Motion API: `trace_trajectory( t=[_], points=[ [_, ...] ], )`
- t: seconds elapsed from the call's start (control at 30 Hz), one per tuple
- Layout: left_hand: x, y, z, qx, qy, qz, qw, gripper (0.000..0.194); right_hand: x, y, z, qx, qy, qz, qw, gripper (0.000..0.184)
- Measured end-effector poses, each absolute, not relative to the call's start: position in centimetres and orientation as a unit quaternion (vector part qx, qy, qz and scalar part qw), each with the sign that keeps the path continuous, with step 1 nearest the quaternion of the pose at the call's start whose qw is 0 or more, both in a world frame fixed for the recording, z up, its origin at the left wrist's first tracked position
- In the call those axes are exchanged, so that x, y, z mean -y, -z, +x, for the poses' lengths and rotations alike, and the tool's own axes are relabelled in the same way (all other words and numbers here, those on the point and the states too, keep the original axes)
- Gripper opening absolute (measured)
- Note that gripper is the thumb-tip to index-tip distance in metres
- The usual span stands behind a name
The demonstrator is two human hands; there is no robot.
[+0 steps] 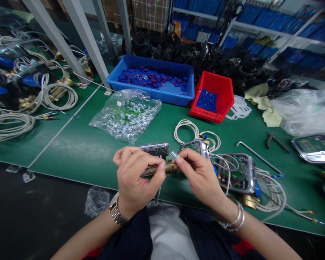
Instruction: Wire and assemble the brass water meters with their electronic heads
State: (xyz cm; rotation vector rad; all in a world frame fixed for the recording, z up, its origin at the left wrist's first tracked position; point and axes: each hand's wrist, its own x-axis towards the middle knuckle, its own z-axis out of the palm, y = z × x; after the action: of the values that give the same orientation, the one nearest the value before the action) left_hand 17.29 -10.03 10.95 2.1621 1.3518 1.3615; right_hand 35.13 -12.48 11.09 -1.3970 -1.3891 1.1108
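In the middle, at the bench's front edge, my right hand pinches a small light-blue plastic wire seal between thumb and fingertips. My left hand is closed, thumb against forefinger, on a thin green wire near the seal. A slim dark tool pokes out from under the left fingers; its kind is unclear. Behind and below both hands lies a meter with a brass fitting, partly hidden by them. Right of my right hand are more meters with clear covers, such as this meter.
Ahead lies a clear bag of light-blue seals with green wires. Behind stand a blue bin of blue caps and a red bin of small blue parts. Coiled cables, a bent rod and pliers lie rightward.
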Motion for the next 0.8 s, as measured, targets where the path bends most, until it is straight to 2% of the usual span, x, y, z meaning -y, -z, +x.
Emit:
trace_trajectory(
  t=[0.6,0.8],
  points=[
    [10.38,-11.17,17.3,-0.462,-0.435,0.764,0.115,0.014,12.62,-11.01,35.13,0.634,-0.35,-0.56,0.402,0.02],
    [10.34,-11.2,17.24,-0.462,-0.424,0.769,0.125,0.013,12.41,-10.86,35.11,0.729,-0.158,-0.538,0.393,0.015]
  ],
)
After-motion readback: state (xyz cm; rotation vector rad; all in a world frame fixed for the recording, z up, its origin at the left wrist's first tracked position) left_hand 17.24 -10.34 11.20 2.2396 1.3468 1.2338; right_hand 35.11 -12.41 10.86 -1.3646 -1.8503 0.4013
